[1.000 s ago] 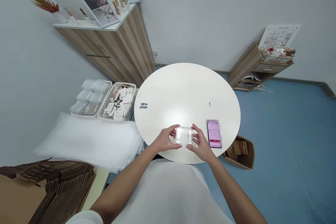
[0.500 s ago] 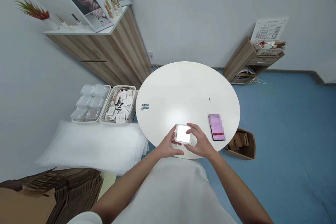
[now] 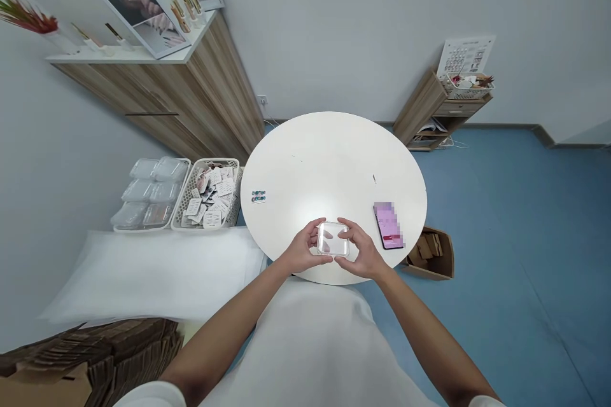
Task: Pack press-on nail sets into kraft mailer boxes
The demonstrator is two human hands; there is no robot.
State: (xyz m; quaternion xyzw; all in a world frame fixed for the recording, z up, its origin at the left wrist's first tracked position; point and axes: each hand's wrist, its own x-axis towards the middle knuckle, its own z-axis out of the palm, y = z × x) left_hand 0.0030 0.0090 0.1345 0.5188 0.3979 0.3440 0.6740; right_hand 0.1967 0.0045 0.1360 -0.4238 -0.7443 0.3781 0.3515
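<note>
Between my two hands I hold a small clear plastic box (image 3: 333,240) over the front part of the round white table (image 3: 324,159). My left hand (image 3: 304,249) grips its left side, thumb along the near edge and fingers behind it. On the right side, my right hand (image 3: 361,251) is closed on the same box, its thumb at the near corner. Fingers show through the clear plastic. A phone (image 3: 389,226) with a pink screen lies to the right of my right hand. At the table's left sits a small sheet of dark round pieces (image 3: 258,196).
Left of the table are a white basket of small printed cards (image 3: 212,194) and another holding clear plastic boxes (image 3: 151,187). White translucent sheets (image 3: 157,273) lie nearer, above folded cardboard (image 3: 119,362). An open carton (image 3: 432,254) stands on the floor at right.
My right fingers have shifted from lying over the box's face to its edge. The bright glare on the box is gone. The whole view has swung slightly to the right.
</note>
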